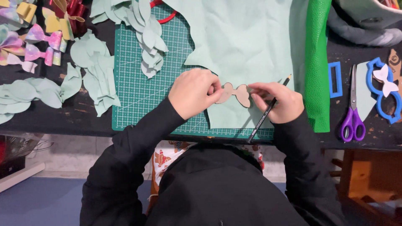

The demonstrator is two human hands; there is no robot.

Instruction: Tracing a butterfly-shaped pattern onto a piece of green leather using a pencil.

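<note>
Both hands pinch the tan template (235, 94): left hand (193, 93), right hand (279, 101) also gripping a pencil (268, 109).

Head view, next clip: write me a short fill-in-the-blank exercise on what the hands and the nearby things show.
1. The right hand holds a black ____ over the mint sheet.
2. Both hands pinch a tan, bow-shaped template; the left hand grips its ____ end.
3. The scissors lying to the right have ____ handles.
4. The grid-marked cutting mat under the sheet is ____ in colour.

Missing words: pencil; left; purple; green
</note>
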